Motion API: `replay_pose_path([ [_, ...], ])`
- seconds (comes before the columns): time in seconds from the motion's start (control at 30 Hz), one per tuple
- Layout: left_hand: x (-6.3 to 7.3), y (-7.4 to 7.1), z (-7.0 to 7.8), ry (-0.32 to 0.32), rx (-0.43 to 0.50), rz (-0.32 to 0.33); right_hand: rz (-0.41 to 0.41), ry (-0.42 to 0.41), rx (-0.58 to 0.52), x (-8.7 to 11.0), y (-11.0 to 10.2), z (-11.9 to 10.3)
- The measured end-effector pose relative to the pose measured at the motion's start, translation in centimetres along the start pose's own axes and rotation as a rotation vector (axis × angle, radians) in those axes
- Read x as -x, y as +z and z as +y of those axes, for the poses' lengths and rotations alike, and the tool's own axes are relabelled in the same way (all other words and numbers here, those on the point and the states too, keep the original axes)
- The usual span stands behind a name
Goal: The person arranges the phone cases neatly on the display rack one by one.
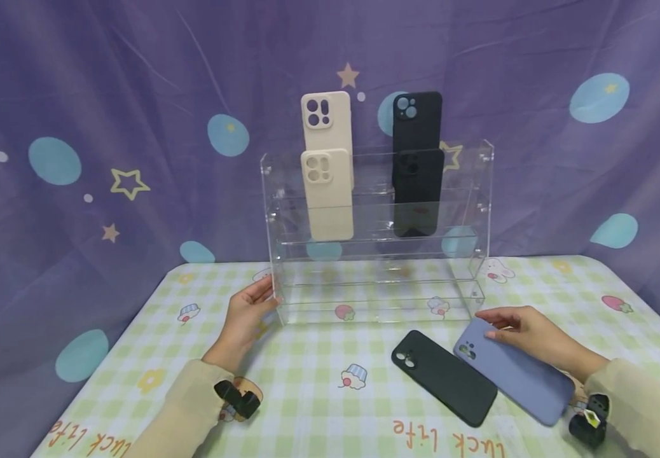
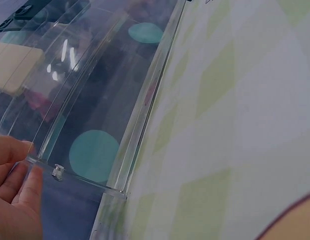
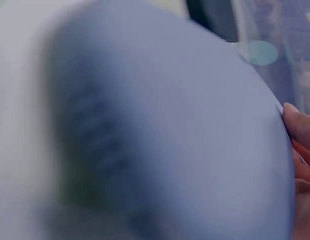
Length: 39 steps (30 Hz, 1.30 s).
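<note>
A clear tiered acrylic display stand (image 1: 378,289) is upright on the table in the head view. My left hand (image 1: 244,318) pinches the edge of its left side panel; in the left wrist view the thumb and fingers (image 2: 30,187) lie on either side of that panel. By its far end, my right hand (image 1: 527,331) grips a blue-grey phone case (image 1: 524,378), which fills much of the right wrist view, blurred. Close alongside lies a black phone case (image 1: 444,378), on the tablecloth in front of the stand.
Two cream phone cases, a rear one (image 1: 341,130) and a front one (image 1: 330,203), stand in the rack's left column. Two black ones, rear (image 1: 430,121) and front (image 1: 421,191), stand to their right. A purple curtain (image 1: 135,95) hangs behind the checked tablecloth (image 1: 307,426).
</note>
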<state>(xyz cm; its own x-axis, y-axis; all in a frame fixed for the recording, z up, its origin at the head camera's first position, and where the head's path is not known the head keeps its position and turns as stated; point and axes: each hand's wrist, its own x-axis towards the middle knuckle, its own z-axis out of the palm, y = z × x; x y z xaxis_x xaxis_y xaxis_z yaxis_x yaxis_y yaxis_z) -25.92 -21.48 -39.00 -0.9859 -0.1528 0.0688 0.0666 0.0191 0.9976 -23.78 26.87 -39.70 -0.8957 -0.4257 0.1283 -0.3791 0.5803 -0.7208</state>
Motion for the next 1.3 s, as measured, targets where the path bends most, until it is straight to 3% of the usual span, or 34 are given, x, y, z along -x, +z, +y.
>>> replay_pose_path([
  [0.2, 0.0, 0.0, 0.0, -0.001, -0.003, -0.002, -0.079, 0.051, -0.126, -0.4, -1.0, -1.0],
  [0.37, 0.1, 0.0, 0.1, 0.006, 0.003, 0.001, -0.092, 0.054, -0.156, -0.9, -1.7, -2.2],
  [0.6, 0.0, -0.1, 0.1, 0.007, -0.013, -0.005, -0.013, 0.036, -0.184, -2.2, -2.6, -5.6],
  [0.9, 0.0, -0.2, -0.1, -0.006, -0.027, 0.000, 0.098, 0.041, -0.269, -5.9, -2.2, -11.2],
  [1.07, 0.0, -0.1, -0.1, 0.000, -0.019, -0.009, 0.158, -0.003, -0.452, -8.2, -1.2, -14.5],
  [1.3, 0.1, -0.1, 0.0, 0.011, -0.012, -0.016, 0.265, -0.185, -0.896, -11.6, 0.0, -18.3],
])
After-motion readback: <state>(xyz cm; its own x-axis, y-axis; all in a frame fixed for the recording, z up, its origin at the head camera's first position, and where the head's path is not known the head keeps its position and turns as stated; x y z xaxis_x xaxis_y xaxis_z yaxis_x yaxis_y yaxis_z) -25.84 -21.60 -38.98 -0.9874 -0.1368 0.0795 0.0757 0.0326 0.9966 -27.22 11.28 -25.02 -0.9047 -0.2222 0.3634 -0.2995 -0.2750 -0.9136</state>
